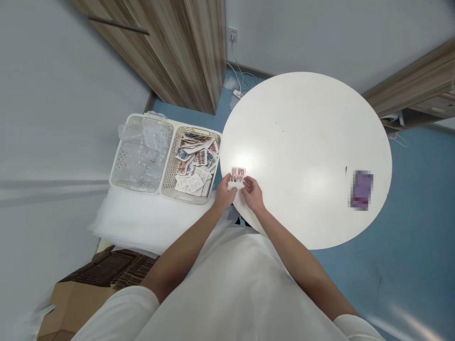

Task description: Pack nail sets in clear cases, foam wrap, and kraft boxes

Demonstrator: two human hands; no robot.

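Note:
A small card (238,173) printed or set with rows of reddish, nail-like shapes is at the near left edge of the round white table (302,109). My left hand (223,194) has its curled fingers at the card's left edge, thumb below it. At the right edge, the bent fingers of my right hand (253,194) grip the card from the other side. Left of my hands, a cream plastic basket (167,182) holds a loose pile of similar cards (201,156), some showing patterned rows and others a white, printed side.
Another cream basket (115,166) contains clear plastic cases (142,151). White wrapping sheet (142,218) lies below the baskets, beside a cardboard box (78,303). A blurred purple object (362,189) lies on the table's right. Cables (241,83) run along the floor behind.

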